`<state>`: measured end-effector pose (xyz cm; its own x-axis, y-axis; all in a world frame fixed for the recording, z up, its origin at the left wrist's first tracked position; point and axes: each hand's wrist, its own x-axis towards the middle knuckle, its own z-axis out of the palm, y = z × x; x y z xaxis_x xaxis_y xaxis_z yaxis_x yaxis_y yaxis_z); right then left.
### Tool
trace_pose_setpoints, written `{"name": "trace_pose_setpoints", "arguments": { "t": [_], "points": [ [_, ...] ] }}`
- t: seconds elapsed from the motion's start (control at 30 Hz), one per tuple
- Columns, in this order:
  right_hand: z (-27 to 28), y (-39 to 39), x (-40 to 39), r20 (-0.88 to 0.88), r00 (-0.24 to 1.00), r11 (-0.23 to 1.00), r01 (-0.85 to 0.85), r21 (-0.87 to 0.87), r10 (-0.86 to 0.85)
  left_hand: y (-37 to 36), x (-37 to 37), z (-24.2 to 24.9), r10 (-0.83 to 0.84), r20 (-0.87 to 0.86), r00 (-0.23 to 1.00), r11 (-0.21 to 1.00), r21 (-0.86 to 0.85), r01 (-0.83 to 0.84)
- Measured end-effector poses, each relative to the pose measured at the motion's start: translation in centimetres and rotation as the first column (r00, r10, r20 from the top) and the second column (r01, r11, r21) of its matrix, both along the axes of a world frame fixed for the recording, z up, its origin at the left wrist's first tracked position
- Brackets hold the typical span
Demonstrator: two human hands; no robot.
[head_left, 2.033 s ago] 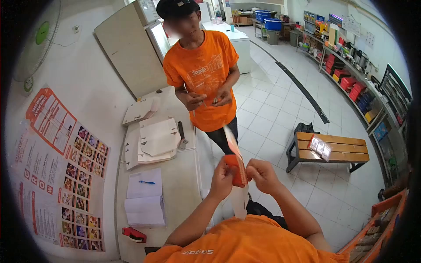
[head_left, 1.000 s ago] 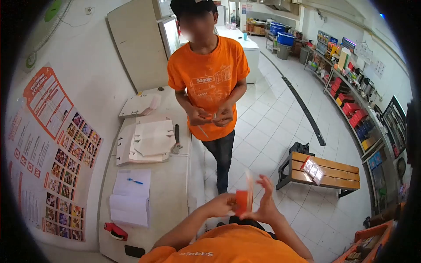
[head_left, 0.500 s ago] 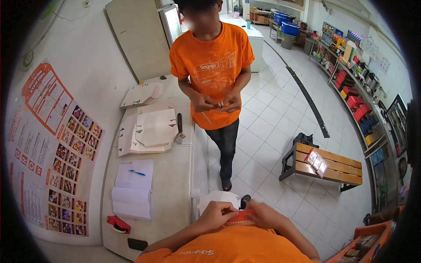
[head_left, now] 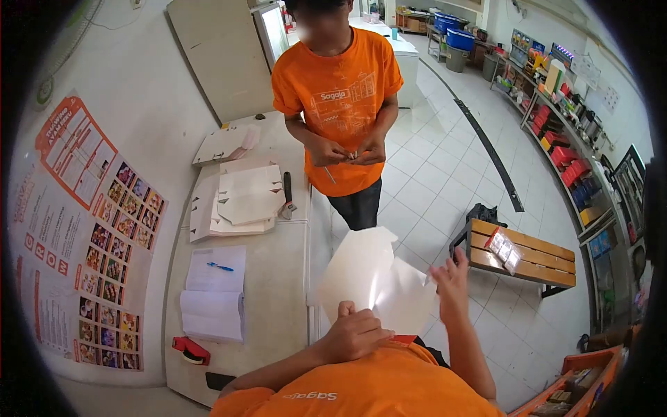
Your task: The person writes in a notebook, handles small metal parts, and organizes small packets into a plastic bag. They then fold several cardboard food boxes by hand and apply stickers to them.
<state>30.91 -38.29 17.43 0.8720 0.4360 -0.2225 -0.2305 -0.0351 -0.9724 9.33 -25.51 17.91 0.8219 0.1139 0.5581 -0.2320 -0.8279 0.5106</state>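
Note:
A glossy white cardboard sheet (head_left: 358, 271) with a crease and angled edges stands up in front of my body. My left hand (head_left: 356, 333) is closed on its lower part, knuckles toward me. A strip of red printed card (head_left: 405, 339) shows beside that hand, against my orange shirt. My right hand (head_left: 453, 281) is raised at the right with its fingers apart, fingertips close to the sheet's right corner. Across from me a person (head_left: 340, 104) in an orange shirt holds something small between both hands, with a thin stick-like thing pointing down below them.
On the white counter (head_left: 278, 306) at left lie stacked white card pieces (head_left: 246, 198), a dark-handled tool (head_left: 287, 191), an open notebook (head_left: 212, 313) with a blue pen (head_left: 220, 266), a red tape dispenser (head_left: 191, 350) and a black phone-like slab (head_left: 219, 381). A wooden bench (head_left: 535, 260) stands right.
The white sheet has come up and opened out in front of me. My right hand has left the red card and risen to the right; my left hand has turned and closed at the sheet's bottom.

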Motion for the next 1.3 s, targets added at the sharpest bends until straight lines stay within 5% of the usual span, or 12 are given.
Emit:
{"name": "trace_pose_setpoints", "arguments": {
  "t": [0.23, 0.33, 0.4, 0.47, 0.5, 0.57, 0.67, 0.8, 0.93, 1.07, 1.17, 1.3],
  "points": [
    [-1.8, -0.8, 4.0, 0.246, 0.964, 0.995, 0.085, 0.055, -0.096, 0.8, -1.0, -1.9, -0.055, 0.047, 0.997, 0.977, 0.210, 0.044],
    [-1.9, -1.9, 3.7, -0.048, 0.999, 0.968, 0.011, 0.252, 0.001, 0.8, 0.5, -3.4, -0.032, -0.125, 0.992, 0.983, 0.174, 0.053],
    [-1.7, -1.6, 1.6, 0.486, 0.873, 0.995, 0.002, -0.096, 0.045, 1.8, 2.2, -5.3, -0.084, -0.207, 0.975, 0.996, 0.006, 0.087],
    [0.1, -1.5, -1.3, 0.660, 0.693, 0.953, -0.275, -0.130, 0.290, 1.0, 3.3, -5.9, -0.250, -0.191, 0.949, 0.495, -0.868, -0.044],
    [0.5, -1.5, -2.3, 0.758, 0.555, 0.913, -0.385, -0.132, 0.344, 1.2, 3.3, -5.2, -0.263, -0.196, 0.945, 0.491, -0.870, -0.044],
    [0.4, -1.2, -3.8, 0.836, 0.400, 0.860, -0.487, -0.153, 0.376, 2.0, 3.9, -1.3, -0.298, 0.259, 0.919, -0.688, -0.726, -0.018],
    [-1.1, -1.3, -6.5, 0.827, 0.446, 0.863, -0.498, -0.088, 0.342, 1.0, 4.9, -4.0, -0.022, -0.150, 0.988, -0.353, -0.924, -0.148],
    [-2.4, -0.6, -7.0, 0.803, 0.482, 0.929, -0.288, -0.234, 0.352, -2.1, 3.9, -4.0, -0.010, 0.000, 1.000, -0.042, -0.999, 0.000],
    [-2.6, -0.4, -5.8, 0.701, 0.530, 0.867, -0.416, -0.275, 0.477, -0.7, 3.7, -6.4, -0.001, 0.009, 1.000, -0.159, -0.987, 0.009],
    [-2.0, 0.3, -5.6, 0.828, 0.229, 0.821, -0.416, -0.392, 0.512, -1.2, 4.2, -6.4, 0.079, -0.008, 0.997, -0.360, -0.933, 0.021],
    [-4.4, 1.1, -7.2, 0.892, 0.378, 0.968, -0.046, -0.247, 0.246, -1.4, 3.1, -7.6, -0.075, 0.046, 0.996, -0.304, -0.953, 0.022],
    [-6.6, 1.9, -8.2, 0.834, 0.408, 0.921, -0.048, -0.387, 0.372, -2.4, 4.2, -5.0, -0.035, 0.037, 0.999, -0.139, -0.990, 0.032]
  ]
}}
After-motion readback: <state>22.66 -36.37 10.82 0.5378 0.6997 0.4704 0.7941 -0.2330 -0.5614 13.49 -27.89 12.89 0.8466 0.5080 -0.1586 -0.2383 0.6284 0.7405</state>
